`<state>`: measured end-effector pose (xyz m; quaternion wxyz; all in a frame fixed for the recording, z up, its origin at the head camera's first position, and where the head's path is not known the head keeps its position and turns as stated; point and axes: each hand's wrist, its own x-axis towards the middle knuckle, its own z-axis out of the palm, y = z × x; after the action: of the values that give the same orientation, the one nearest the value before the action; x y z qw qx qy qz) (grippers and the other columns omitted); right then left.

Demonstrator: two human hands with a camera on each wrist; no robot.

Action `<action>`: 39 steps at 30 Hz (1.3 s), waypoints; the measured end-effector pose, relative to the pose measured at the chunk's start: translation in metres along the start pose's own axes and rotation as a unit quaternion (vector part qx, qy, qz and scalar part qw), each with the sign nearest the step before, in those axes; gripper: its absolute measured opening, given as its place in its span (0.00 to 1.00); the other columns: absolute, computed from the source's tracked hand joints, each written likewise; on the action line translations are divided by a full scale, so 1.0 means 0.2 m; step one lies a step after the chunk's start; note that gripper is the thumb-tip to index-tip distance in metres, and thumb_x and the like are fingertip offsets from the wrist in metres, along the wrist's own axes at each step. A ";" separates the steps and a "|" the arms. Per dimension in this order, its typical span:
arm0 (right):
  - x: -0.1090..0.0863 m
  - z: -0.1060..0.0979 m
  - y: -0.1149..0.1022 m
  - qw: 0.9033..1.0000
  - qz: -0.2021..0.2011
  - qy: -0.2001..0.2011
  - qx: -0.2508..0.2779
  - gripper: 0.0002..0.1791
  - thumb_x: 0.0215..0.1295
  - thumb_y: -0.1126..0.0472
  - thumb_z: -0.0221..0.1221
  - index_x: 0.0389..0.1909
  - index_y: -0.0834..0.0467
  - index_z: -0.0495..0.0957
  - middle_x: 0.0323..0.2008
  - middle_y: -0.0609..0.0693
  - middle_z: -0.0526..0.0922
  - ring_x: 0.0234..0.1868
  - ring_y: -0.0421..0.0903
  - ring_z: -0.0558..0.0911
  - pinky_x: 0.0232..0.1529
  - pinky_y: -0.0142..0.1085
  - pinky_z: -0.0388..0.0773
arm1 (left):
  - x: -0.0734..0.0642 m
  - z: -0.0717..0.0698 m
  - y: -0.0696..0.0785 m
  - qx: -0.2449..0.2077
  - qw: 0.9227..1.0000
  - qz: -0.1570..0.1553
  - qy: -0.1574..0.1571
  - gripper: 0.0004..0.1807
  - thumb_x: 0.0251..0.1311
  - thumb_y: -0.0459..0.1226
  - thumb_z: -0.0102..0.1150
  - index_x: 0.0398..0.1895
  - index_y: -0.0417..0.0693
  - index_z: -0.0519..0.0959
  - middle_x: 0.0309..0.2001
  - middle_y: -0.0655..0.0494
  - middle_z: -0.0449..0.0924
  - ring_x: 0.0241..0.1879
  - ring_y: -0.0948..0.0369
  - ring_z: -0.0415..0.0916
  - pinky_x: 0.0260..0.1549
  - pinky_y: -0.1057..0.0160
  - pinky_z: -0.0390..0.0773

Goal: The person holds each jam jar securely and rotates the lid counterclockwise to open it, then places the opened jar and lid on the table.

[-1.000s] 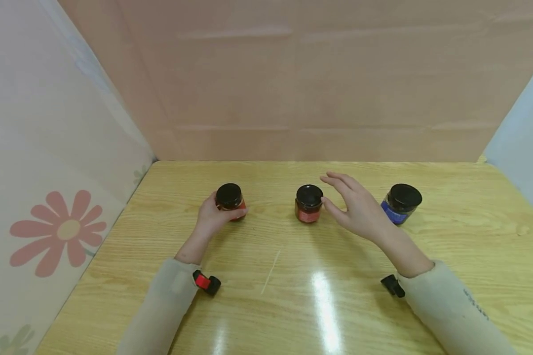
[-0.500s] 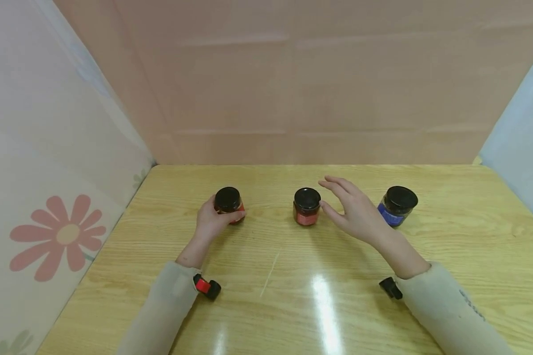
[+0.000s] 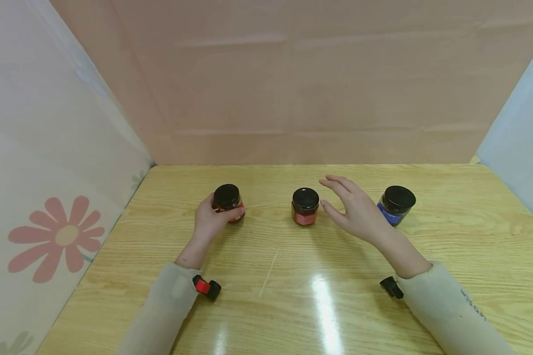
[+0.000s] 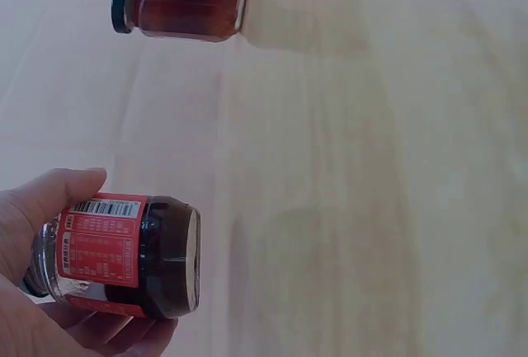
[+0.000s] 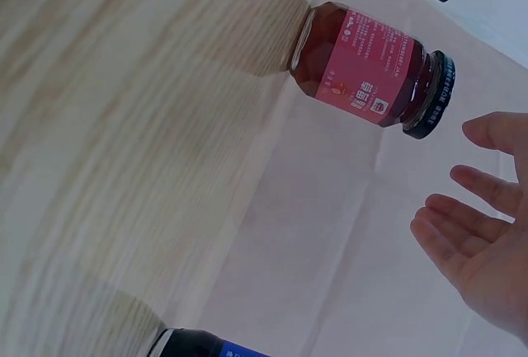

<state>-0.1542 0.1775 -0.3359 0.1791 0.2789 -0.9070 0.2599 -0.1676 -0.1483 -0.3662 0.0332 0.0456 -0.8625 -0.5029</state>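
My left hand (image 3: 208, 220) grips a glass jar (image 3: 227, 196) with a black lid and a red label, thumb across its front. In the left wrist view this jar (image 4: 103, 246) stands apart from its shadow, slightly off the table. A second jar (image 3: 305, 201), black-lidded with a pinkish-red label and dark red contents, stands upright in the middle. To its right hovers my right hand (image 3: 359, 213), fingers spread and holding nothing. The right wrist view shows a small space between its fingertips and the middle jar (image 5: 363, 68).
A third jar (image 3: 397, 201), black-lidded with a blue label, stands behind and right of my right hand. The wooden table (image 3: 284, 315) ends at a pinkish-brown backdrop (image 3: 293, 88). A flower-printed panel (image 3: 66, 148) borders the left side.
The jar in my left hand has risen slightly. My right hand stays almost still beside the middle jar. The head view has shifted a little.
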 end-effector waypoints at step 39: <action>0.01 0.01 -0.02 0.999 0.005 0.000 0.038 0.25 0.64 0.60 0.61 0.61 0.61 0.72 0.62 0.59 0.72 0.63 0.58 0.72 0.59 0.54 0.70 | -0.08 0.07 0.19 -0.012 0.995 0.098 -0.007 0.27 0.43 0.37 0.74 0.51 0.46 0.78 0.48 0.45 0.76 0.47 0.52 0.70 0.41 0.55 0.72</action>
<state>-0.1543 0.1724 -0.3343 0.1668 0.2813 -0.8978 0.2951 -0.1545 -0.1165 -0.3398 0.0763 -0.0428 -0.8569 -0.5080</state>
